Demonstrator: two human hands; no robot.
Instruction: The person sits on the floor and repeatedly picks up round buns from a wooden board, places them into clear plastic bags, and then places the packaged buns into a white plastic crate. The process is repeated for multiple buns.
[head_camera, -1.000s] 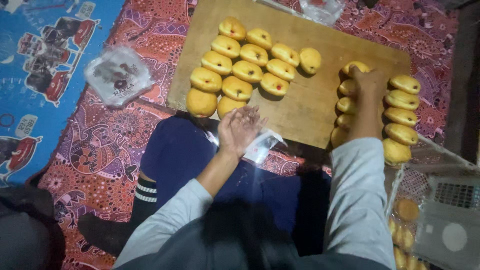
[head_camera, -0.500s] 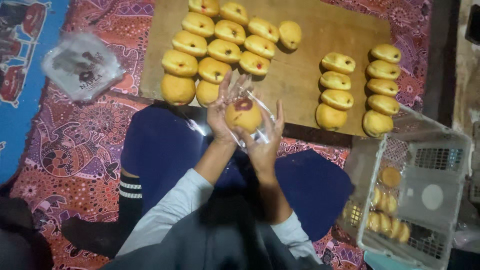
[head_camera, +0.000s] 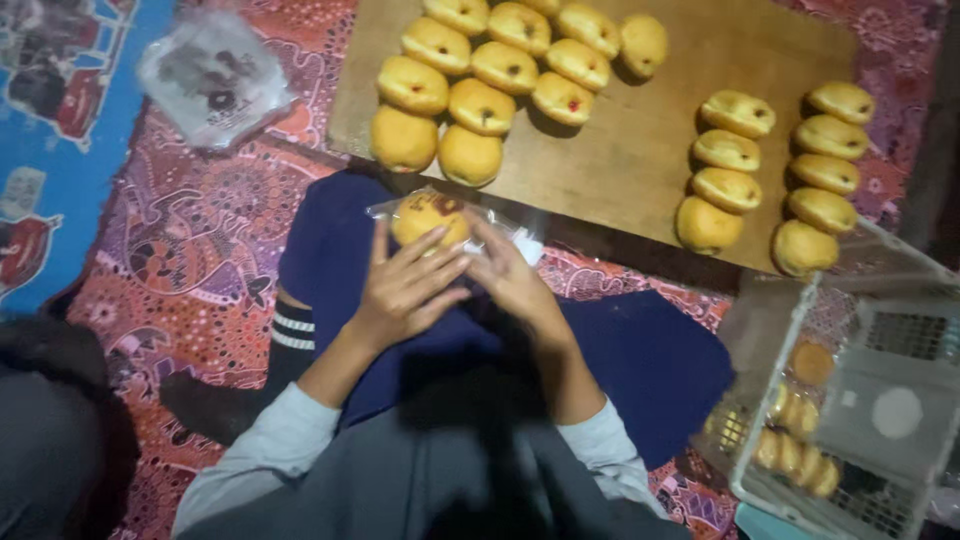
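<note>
both hands, left hand (head_camera: 405, 285) and right hand (head_camera: 515, 280), are cupped with fingers curled around a round yellow bun (head_camera: 430, 217) in a clear plastic wrapper (head_camera: 505, 228), held over the lap just below the wooden board (head_camera: 640, 140). bun sits at the fingertips, its red-marked top facing the camera; being round, it shows no clear long axis. wrapper edges are blurred, and the bun's lower half is hidden by fingers.

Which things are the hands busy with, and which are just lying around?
Busy with:
left hand
right hand
bun
clear bag

Lying around:
buns on the wooden board
basket
packet of bags
patterned mat
</note>
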